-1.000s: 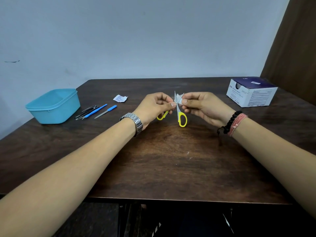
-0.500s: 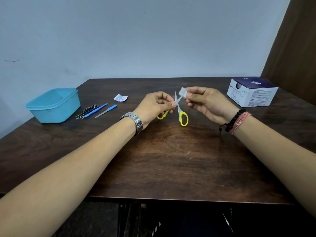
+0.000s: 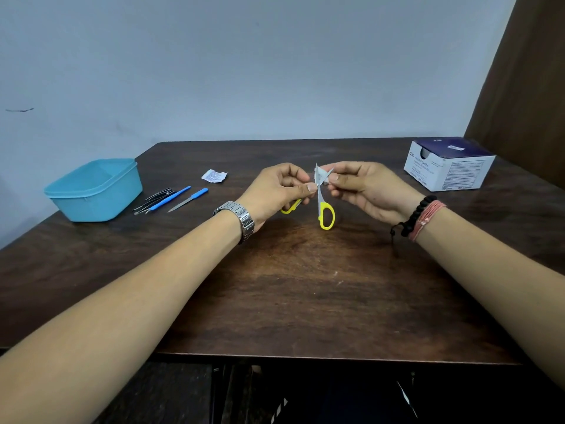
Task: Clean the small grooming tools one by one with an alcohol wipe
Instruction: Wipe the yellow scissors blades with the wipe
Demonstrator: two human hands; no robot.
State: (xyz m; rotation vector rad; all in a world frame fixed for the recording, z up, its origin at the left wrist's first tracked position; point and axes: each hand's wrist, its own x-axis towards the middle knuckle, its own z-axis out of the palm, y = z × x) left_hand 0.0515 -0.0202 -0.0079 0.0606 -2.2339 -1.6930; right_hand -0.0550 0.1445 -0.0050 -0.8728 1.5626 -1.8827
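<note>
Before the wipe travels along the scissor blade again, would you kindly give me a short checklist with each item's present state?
1. Scissors held firmly: ok, the left hand grips them near the pivot, blades open, tips up.
2. Alcohol wipe on the blade: ok, the right hand pinches it against a blade.
3. Fingers clear of the cutting edge: cannot tell, the wipe hides the contact.
4. Wipe moist enough: cannot tell.
5. Next tools within reach: ok, blue-handled tools and the nail clipper lie beside the blue tub.
6. Spare wipes at hand: ok, the wipe box stands on the table.
</note>
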